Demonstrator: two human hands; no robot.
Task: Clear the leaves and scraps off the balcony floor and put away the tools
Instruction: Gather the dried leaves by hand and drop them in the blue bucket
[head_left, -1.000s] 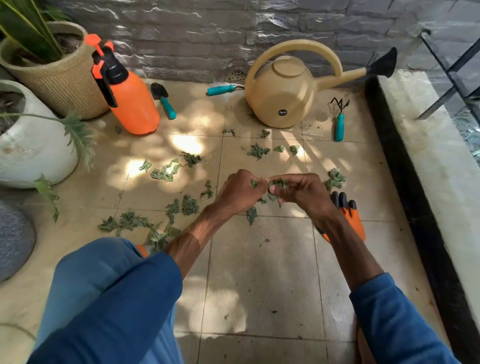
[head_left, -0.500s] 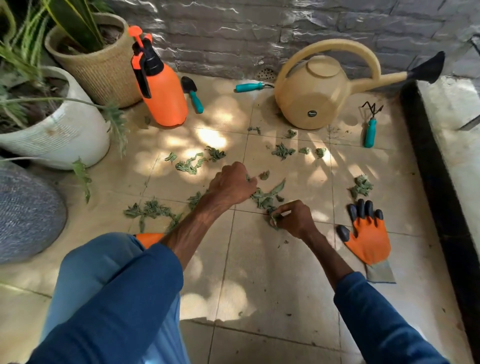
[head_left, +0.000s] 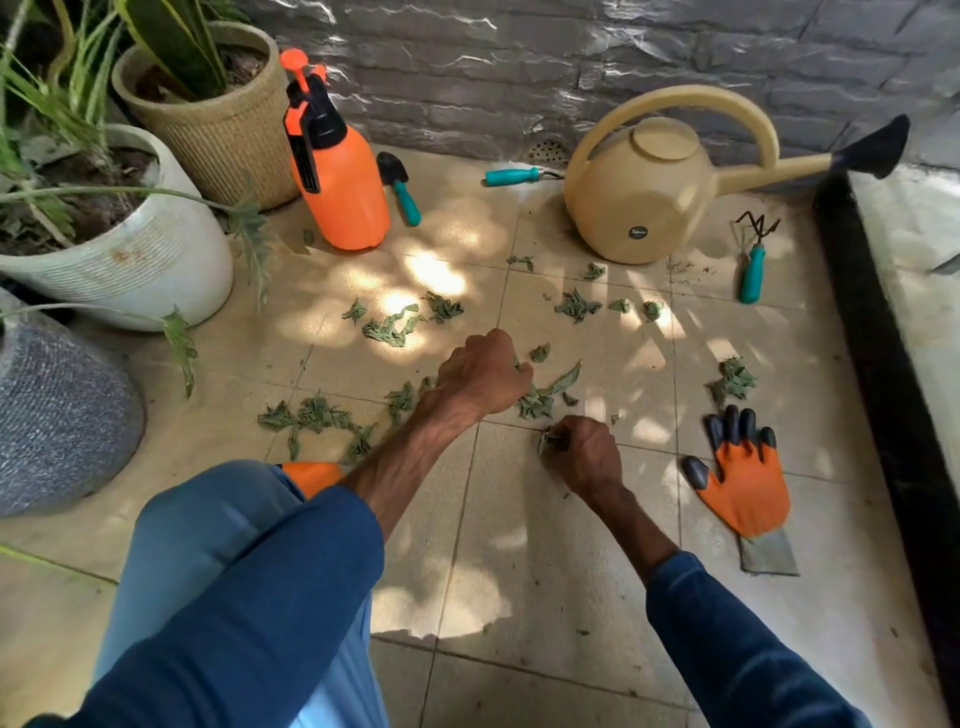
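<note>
The left hand (head_left: 480, 376) is reaching out from a blue sleeve, knuckles up, fingers curling tight on leaves (head_left: 545, 397) on the floor (head_left: 519, 545). The right hand (head_left: 584, 457) is sitting just nearer, pinching scraps (head_left: 549, 441) at a tile joint. More leaves are lying scattered toward the can (head_left: 639, 202) and sprayer (head_left: 340, 182). A glove (head_left: 743, 483) is lying right of the hands, near the black curb (head_left: 893, 415). Pots (head_left: 130, 249) are crowding the left. The can's round badge is showing writing too small to read.
</note>
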